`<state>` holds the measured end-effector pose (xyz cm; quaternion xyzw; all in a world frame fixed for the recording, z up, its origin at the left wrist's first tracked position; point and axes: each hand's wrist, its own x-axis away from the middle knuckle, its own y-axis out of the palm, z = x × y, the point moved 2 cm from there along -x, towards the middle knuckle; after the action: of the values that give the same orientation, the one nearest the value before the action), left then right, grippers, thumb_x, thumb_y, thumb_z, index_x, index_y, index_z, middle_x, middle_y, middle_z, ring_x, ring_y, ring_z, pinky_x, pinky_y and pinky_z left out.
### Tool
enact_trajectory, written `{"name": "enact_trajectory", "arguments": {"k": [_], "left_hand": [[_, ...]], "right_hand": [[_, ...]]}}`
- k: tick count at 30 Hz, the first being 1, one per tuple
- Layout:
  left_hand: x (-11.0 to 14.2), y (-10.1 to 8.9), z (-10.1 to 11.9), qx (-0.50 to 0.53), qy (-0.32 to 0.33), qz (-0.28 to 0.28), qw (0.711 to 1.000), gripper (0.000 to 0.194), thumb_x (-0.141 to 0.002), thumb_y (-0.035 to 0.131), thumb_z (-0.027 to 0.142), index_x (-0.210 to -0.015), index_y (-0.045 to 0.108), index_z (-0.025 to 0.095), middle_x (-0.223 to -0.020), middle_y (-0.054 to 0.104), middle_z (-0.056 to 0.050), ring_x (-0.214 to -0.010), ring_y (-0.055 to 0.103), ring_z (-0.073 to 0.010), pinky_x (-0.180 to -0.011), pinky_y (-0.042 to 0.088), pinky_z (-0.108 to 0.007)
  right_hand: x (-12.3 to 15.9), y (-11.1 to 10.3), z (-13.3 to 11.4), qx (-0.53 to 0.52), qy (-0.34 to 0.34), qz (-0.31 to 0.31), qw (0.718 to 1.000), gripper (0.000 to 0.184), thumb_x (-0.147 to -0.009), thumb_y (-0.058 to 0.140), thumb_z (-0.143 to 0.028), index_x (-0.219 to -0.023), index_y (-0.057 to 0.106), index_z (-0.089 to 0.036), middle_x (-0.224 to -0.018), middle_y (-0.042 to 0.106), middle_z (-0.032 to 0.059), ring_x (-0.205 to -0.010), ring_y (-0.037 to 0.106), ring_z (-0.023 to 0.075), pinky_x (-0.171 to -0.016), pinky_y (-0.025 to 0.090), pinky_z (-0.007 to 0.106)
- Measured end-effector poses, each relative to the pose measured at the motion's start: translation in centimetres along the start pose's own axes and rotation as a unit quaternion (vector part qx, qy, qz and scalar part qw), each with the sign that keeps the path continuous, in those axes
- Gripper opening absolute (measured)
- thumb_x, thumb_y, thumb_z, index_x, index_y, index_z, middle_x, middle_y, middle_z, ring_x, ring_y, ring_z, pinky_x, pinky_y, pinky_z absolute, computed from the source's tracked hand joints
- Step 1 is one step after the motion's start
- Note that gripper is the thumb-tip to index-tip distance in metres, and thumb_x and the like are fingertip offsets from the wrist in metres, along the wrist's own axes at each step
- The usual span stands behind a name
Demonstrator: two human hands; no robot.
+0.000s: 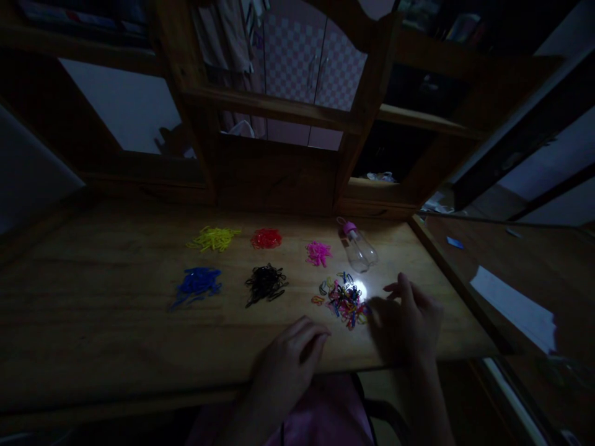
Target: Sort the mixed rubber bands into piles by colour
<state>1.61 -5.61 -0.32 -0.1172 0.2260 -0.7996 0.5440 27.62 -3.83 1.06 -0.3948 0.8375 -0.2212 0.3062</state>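
A mixed pile of small coloured rubber bands (pixel 346 303) lies on the wooden table, with a bright spot of light at its upper edge. Just right of it hovers my right hand (pixel 413 313), fingers apart, nothing visible in them. My left hand (pixel 295 350) rests by the table's front edge, left of the pile, its fingers curled towards the thumb and no band showing. Single-colour heaps lie further left: pink bands (pixel 318 253), red bands (pixel 266 238), yellow bands (pixel 214 238), black bands (pixel 266 284) and blue bands (pixel 198 283).
Behind the mixed pile a clear bulb-shaped bottle (pixel 361 253) with a pink cap lies on its side. A wooden shelf unit (pixel 279 173) rises at the table's back. To the right, a lower surface holds a white paper sheet (pixel 514 306) and a small blue packet (pixel 454 242). The room is dim.
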Motion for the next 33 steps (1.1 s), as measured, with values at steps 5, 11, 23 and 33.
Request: {"name": "enact_trajectory", "arguments": {"k": [5, 11, 23, 33], "left_hand": [[-2.4, 0.6, 0.1, -0.064, 0.014, 0.047, 0.997, 0.025, -0.093, 0.050, 0.012, -0.107, 0.065, 0.027, -0.106, 0.066, 0.000, -0.097, 0.063, -0.0154, -0.088, 0.050, -0.027], [-6.2, 1.5, 0.2, -0.187, 0.096, 0.028, 0.977, 0.040, -0.089, 0.058, 0.009, -0.123, 0.057, 0.030, -0.115, 0.059, -0.002, -0.108, 0.054, -0.0205, -0.094, 0.047, -0.036], [-6.9, 1.9, 0.8, -0.179, 0.088, 0.018, 0.980, 0.011, -0.090, 0.059, 0.011, -0.090, 0.063, 0.021, -0.097, 0.061, -0.002, -0.097, 0.055, -0.0206, -0.087, 0.046, -0.034], [-10.4, -4.6, 1.7, -0.258, 0.029, 0.029, 0.965, 0.016, -0.092, 0.057, 0.022, -0.092, 0.073, 0.021, -0.097, 0.071, -0.004, -0.089, 0.065, -0.0216, -0.080, 0.047, -0.033]], "right_hand": [[0.1, 0.9, -0.1, 0.028, 0.033, 0.040, 0.998, 0.047, -0.093, 0.049, -0.053, -0.072, 0.071, -0.018, -0.070, 0.072, 0.0047, -0.067, 0.066, 0.0204, -0.065, 0.042, 0.027], [0.2, 0.9, -0.5, 0.024, 0.008, 0.047, 0.999, 0.048, -0.093, 0.050, -0.053, -0.066, 0.068, -0.018, -0.066, 0.071, 0.0046, -0.062, 0.065, 0.0187, -0.062, 0.041, 0.027], [0.5, 0.6, -0.7, -0.014, 0.008, 0.051, 0.999, 0.044, -0.095, 0.046, -0.044, -0.067, 0.067, -0.018, -0.067, 0.070, 0.0037, -0.061, 0.064, 0.0155, -0.062, 0.042, 0.026], [0.6, 0.6, -0.4, -0.013, 0.000, 0.036, 0.999, 0.043, -0.095, 0.047, -0.044, -0.066, 0.066, -0.019, -0.065, 0.069, 0.0038, -0.060, 0.063, 0.0159, -0.060, 0.040, 0.026]]}}
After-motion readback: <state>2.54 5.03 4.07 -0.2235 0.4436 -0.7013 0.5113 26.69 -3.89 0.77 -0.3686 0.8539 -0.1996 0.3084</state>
